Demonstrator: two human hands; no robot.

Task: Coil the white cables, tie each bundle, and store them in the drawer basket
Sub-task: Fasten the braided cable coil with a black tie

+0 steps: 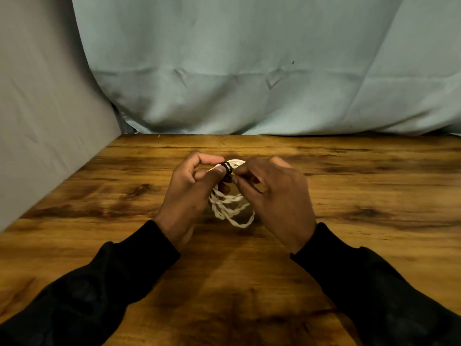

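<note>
item: one coiled bundle of white braided cable (230, 208), held just above the brown wood-grain worktop (349, 196), between my two hands. loops hang down from the grip toward me; the far arc of the coil shows just beyond my thumbs.

item: one black tie band (227, 168), wrapped round the top of the coil. my left hand (189, 193) has thumb and forefinger pinched on the band and the cable under it, the other fingers curled in. my right hand (274, 198) pinches the band's free end just right of the coil, fingers curled.

progress, as i judge it: coiling of this bundle done; tying in hand, not finished. storing is left. the drawer basket is not in view.

count: cables seen, one; ties, one; hands, two; black sleeves (112, 283), two.

backdrop beyond the coil: one pale blue cloth (249, 71), one grey cloth (45, 108) to its left.
</note>
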